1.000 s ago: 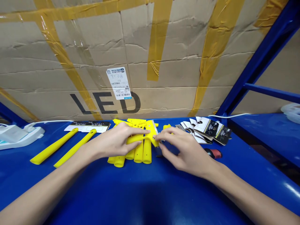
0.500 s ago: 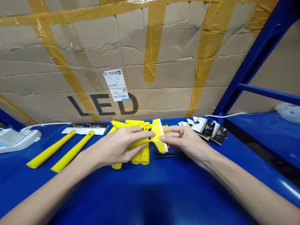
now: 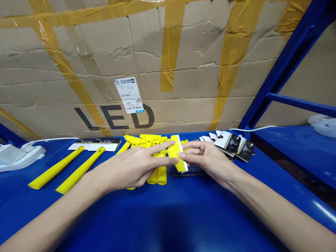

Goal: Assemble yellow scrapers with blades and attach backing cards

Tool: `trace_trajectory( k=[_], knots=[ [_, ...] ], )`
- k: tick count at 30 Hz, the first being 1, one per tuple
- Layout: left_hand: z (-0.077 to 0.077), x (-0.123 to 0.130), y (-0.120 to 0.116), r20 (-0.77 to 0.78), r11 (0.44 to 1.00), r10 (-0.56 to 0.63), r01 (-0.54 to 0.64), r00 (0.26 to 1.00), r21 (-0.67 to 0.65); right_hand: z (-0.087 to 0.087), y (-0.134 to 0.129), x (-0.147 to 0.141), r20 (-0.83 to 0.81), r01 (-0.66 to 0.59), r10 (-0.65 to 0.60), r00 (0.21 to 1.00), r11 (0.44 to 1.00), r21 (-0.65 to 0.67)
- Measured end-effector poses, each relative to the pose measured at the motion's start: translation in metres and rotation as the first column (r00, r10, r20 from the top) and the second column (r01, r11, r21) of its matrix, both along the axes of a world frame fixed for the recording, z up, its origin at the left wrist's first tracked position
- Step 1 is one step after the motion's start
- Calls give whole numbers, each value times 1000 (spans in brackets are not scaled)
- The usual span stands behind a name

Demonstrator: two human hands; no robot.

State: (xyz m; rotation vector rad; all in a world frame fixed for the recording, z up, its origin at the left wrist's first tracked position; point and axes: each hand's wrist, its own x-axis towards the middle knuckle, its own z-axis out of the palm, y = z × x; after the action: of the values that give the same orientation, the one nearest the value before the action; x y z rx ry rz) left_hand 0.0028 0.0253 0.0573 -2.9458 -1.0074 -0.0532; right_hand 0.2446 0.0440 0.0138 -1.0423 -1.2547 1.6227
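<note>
A yellow scraper head (image 3: 174,152) with a white strip along its right edge is held between my two hands, above the blue table. My right hand (image 3: 207,157) pinches its right edge, thumb on top. My left hand (image 3: 139,162) comes from the left, its index and middle fingers spread over the head's upper and lower parts; its thumb is hidden. Several yellow scraper parts (image 3: 150,138) lie behind and beneath my left hand. Two yellow handle tubes (image 3: 157,176) show just below the fingers.
Two yellow handles (image 3: 80,169) and a black-and-white card (image 3: 94,144) lie at the left. Packaging cards (image 3: 231,144) are piled at the right. A power strip (image 3: 28,155) sits far left. A large cardboard box (image 3: 194,94) stands behind, beside a blue frame (image 3: 275,66).
My left hand has shifted its fingers: the index and middle fingers now lie spread across the scraper head, and the screws seen before are covered. My right hand has barely moved.
</note>
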Motion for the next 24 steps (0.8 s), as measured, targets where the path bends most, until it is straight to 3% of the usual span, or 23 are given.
trace_trajectory(
  k=[5,7,8,9,11,13,15,19,24],
  knots=[
    [0,-6,3,233,998,40,-26,972,-65,4,4,3,38,-12,8,999,993,121],
    [2,-6,4,394,983,138,-78,909,-166,4,7,7,237,13,-91,967,950,312],
    [3,-7,6,483,959,215,-89,849,-270,4,8,9,374,-14,-165,913,901,433],
    [3,-7,7,556,911,306,-68,773,-407,3,9,11,505,-86,-240,829,838,539],
    [2,-10,12,624,730,488,107,610,-675,-1,10,14,679,-283,-350,645,716,638],
    [-2,-15,18,612,530,603,316,511,-787,-6,11,14,753,-429,-395,527,641,636],
    [-7,-21,24,582,410,668,424,464,-808,-10,11,12,779,-500,-423,463,601,623],
    [-15,-30,31,540,303,720,503,436,-810,-14,12,7,811,-560,-440,385,588,584],
    [-17,-30,31,515,248,732,529,446,-812,-13,12,5,821,-574,-454,347,589,569]
  ],
)
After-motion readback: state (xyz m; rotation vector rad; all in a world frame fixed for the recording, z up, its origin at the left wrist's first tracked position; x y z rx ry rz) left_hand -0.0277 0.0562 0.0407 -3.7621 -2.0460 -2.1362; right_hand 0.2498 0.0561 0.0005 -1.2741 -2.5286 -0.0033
